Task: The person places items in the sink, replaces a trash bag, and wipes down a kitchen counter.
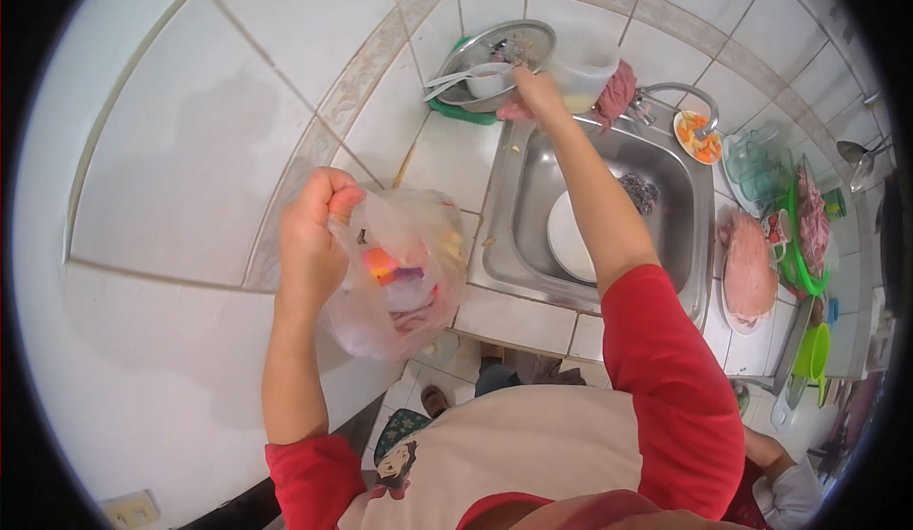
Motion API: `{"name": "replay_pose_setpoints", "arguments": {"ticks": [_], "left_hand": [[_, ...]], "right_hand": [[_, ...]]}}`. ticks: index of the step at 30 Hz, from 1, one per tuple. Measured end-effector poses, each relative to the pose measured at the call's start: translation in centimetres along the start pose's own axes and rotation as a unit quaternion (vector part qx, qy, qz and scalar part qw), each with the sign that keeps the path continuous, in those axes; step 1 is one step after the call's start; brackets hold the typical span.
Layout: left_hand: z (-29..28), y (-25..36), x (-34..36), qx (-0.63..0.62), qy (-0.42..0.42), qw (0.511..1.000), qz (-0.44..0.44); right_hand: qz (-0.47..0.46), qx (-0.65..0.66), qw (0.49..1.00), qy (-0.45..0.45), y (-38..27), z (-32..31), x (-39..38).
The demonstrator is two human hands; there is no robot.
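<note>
My left hand is closed on the gathered top of a translucent plastic bag. The bag hangs beside the counter's left end, with colourful wrappers and other waste showing through it. Out over the far left corner of the sink, my right hand is closed at the near right rim of an oval metal bowl. Something pink shows under its fingers, and I cannot make out what they grip. Inside the metal bowl are a small white bowl with white handles or spoons and dark scraps.
A white plate and a steel scourer lie in the sink. Behind it are a clear tub, a reddish cloth and a curved faucet. Raw meat, cut vegetables and glasses stand right. Another person's arm shows lower right.
</note>
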State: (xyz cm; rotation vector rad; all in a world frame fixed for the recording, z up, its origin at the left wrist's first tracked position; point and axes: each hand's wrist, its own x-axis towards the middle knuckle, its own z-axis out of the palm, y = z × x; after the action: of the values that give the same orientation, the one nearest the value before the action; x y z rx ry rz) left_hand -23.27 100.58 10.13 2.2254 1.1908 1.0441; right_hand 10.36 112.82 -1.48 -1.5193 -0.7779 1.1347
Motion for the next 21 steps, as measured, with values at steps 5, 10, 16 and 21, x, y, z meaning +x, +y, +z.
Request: {"name": "replay_pose_setpoints", "arguments": {"ticks": [5, 10, 16, 21], "left_hand": [[-4.4, 2.1, -3.5, -0.045, 0.029, 0.997, 0.049], [-7.1, 2.7, -6.2, -0.109, 0.043, 0.99, 0.078], [-9.7, 2.7, -10.5, -0.154, 0.04, 0.985, 0.062], [-9.7, 0.4, -15.8, -0.187, 0.059, 0.973, 0.121]], "right_hand": [[-0.028, 0.154, 0.987, -0.029, -1.0, 1.5, -0.9], [-0.086, 0.234, 0.968, -0.039, -4.3, 0.0, -6.6], [-0.108, 0.263, 0.959, -0.011, -7.2, 2.0, -17.3], [-0.128, 0.279, 0.952, 0.012, 0.1, 4.6, -24.2]]}}
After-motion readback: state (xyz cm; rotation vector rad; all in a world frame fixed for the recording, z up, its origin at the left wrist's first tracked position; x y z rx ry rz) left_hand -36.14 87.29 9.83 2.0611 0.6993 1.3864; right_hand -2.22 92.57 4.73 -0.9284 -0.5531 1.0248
